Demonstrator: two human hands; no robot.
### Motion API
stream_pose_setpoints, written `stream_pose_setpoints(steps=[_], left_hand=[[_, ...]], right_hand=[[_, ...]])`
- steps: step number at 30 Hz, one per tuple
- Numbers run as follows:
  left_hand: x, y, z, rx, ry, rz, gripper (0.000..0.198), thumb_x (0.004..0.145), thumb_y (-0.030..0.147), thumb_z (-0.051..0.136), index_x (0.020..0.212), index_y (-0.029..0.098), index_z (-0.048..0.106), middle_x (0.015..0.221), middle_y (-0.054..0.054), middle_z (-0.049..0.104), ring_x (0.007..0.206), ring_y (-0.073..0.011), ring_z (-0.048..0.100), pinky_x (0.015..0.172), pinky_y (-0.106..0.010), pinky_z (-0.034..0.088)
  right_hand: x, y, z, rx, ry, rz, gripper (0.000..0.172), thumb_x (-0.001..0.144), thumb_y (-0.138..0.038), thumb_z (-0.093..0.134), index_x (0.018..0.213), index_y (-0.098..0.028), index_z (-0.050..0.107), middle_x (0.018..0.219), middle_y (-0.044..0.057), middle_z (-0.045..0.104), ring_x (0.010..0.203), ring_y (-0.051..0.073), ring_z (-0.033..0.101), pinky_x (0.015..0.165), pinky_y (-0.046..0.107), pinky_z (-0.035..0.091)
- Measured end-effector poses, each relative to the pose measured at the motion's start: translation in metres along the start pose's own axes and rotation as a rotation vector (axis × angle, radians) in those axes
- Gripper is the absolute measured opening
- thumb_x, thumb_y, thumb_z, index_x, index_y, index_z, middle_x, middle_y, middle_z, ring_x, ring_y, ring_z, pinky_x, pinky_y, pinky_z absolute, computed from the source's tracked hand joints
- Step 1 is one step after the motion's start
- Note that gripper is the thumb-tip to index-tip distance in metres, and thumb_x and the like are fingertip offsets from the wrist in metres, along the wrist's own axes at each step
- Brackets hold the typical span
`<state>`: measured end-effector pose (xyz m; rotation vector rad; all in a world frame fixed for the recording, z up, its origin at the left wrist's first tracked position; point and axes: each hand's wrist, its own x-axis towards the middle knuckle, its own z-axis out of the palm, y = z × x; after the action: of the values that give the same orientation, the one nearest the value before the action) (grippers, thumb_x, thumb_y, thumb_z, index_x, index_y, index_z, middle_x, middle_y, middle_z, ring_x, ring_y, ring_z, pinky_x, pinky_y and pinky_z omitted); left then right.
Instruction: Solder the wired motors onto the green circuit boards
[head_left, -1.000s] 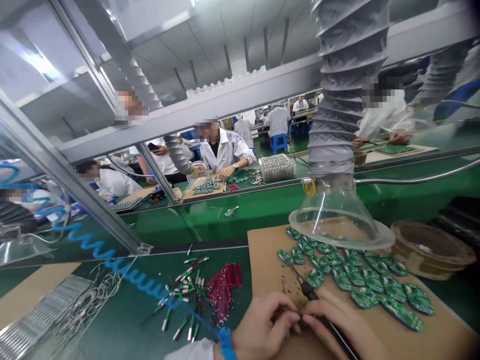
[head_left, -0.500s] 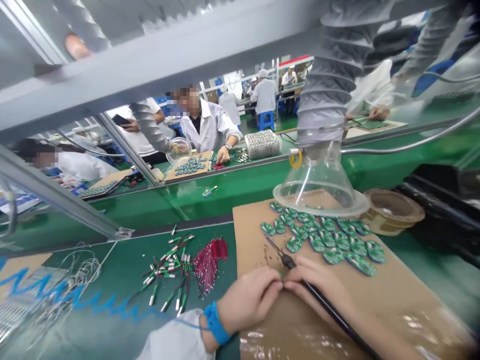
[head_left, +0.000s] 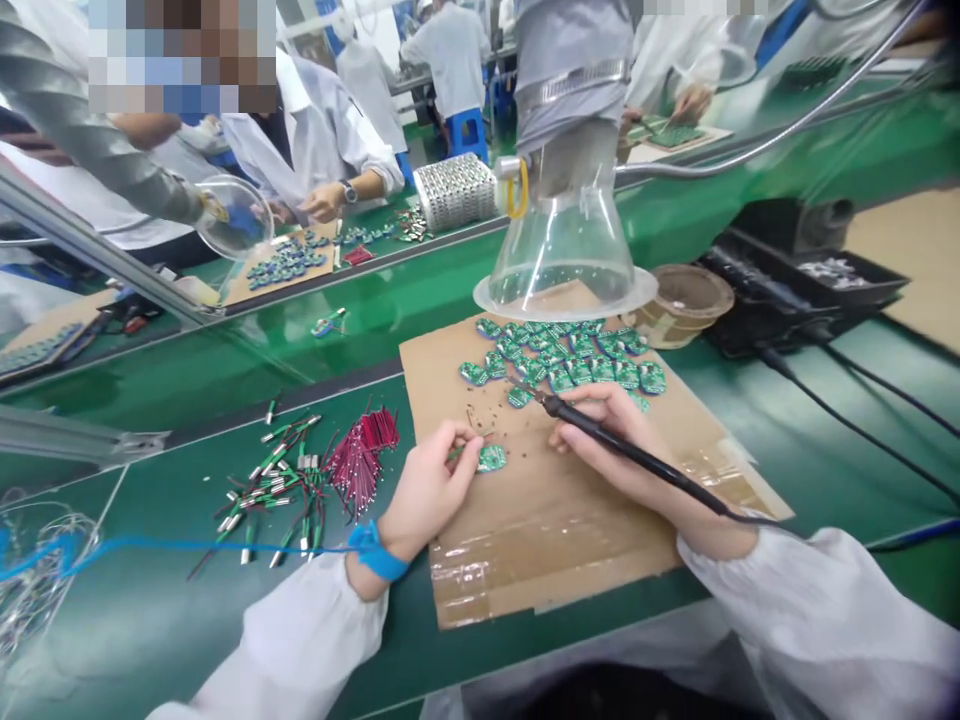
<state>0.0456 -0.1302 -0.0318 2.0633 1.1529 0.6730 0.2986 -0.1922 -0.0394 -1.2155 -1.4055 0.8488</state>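
Soldering iron point(head_left: 637, 455), slender and black, sits in the closed right-hand grip point(head_left: 607, 435), long axis pointing forward-left over brown cardboard point(head_left: 540, 530); left-hand grip point(head_left: 429, 490) pinches a thin green lead point(head_left: 459, 452) beside a green circuit board point(head_left: 491, 458).

Two hands point(head_left: 431, 482) point(head_left: 609, 432); one soldering iron point(head_left: 637, 455)

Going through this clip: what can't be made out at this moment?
All in the head view:
- What the left hand pinches: its fingers cover it, leaving only a thin green end showing.
- The tip of the soldering iron in the right hand: too thin to tell what it touches, if anything.
- Markings on the green circuit boards: too small and blurred.
- The co-worker at upper right: cut off by the top edge.
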Motion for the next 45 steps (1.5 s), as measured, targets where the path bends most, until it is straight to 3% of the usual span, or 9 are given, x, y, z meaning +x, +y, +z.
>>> stream_pose_setpoints(steps=[4, 10, 14, 21, 34, 45], left_hand=[[-0.003, 0.005, -0.001, 0.08, -0.053, 0.046, 0.015, 0.102, 0.031, 0.051, 0.095, 0.02, 0.057, 0.089, -0.001, 0.063, 0.078, -0.0139, 0.059, 0.071, -0.026, 0.047], [-0.005, 0.011, -0.001, 0.121, -0.073, 0.071, 0.013, 0.103, 0.028, 0.05, 0.097, 0.019, 0.057, 0.113, -0.008, 0.056, 0.095, -0.0165, 0.062, 0.072, -0.026, 0.05], [-0.004, 0.01, 0.0, 0.114, -0.108, 0.049, 0.011, 0.101, 0.026, 0.051, 0.094, 0.019, 0.056, 0.123, -0.008, 0.057, 0.1, -0.0173, 0.063, 0.072, -0.026, 0.051], [-0.001, 0.009, 0.0, 0.131, -0.138, 0.075, 0.008, 0.101, 0.022, 0.052, 0.095, 0.019, 0.057, 0.12, -0.004, 0.065, 0.094, -0.0149, 0.064, 0.075, -0.027, 0.049], [-0.003, 0.009, 0.001, 0.138, -0.131, 0.039, 0.008, 0.1, 0.021, 0.053, 0.093, 0.02, 0.056, 0.113, 0.0, 0.069, 0.068, -0.0087, 0.055, 0.067, -0.025, 0.043], [-0.003, 0.009, 0.0, 0.119, -0.129, 0.016, 0.009, 0.099, 0.021, 0.053, 0.09, 0.019, 0.054, 0.114, 0.001, 0.07, 0.073, -0.0091, 0.059, 0.068, -0.025, 0.044]], right_hand=[[-0.001, -0.004, -0.004, 0.098, 0.086, 0.072, 0.014, 0.097, -0.033, 0.066, 0.104, -0.022, 0.059, 0.077, 0.001, 0.071, 0.067, 0.015, 0.069, 0.064, 0.028, 0.055], [0.001, -0.001, -0.012, 0.114, 0.067, 0.107, 0.024, 0.097, -0.043, 0.064, 0.087, -0.022, 0.06, 0.061, -0.003, 0.061, 0.052, 0.012, 0.058, 0.052, 0.026, 0.047], [0.001, -0.002, -0.011, 0.059, 0.018, 0.096, 0.024, 0.098, -0.043, 0.063, 0.086, -0.022, 0.06, 0.062, -0.002, 0.061, 0.053, 0.013, 0.058, 0.052, 0.027, 0.047], [0.001, -0.002, -0.012, 0.03, -0.052, 0.07, 0.018, 0.099, -0.036, 0.063, 0.087, -0.023, 0.061, 0.066, -0.002, 0.064, 0.055, 0.012, 0.06, 0.053, 0.026, 0.047], [0.003, -0.006, -0.01, -0.019, -0.043, 0.081, 0.02, 0.098, -0.041, 0.063, 0.087, -0.025, 0.062, 0.064, -0.001, 0.064, 0.054, 0.014, 0.061, 0.053, 0.029, 0.049], [0.003, -0.007, -0.01, -0.038, -0.07, 0.077, 0.019, 0.098, -0.042, 0.062, 0.088, -0.026, 0.062, 0.063, -0.001, 0.064, 0.054, 0.014, 0.061, 0.053, 0.03, 0.049]])
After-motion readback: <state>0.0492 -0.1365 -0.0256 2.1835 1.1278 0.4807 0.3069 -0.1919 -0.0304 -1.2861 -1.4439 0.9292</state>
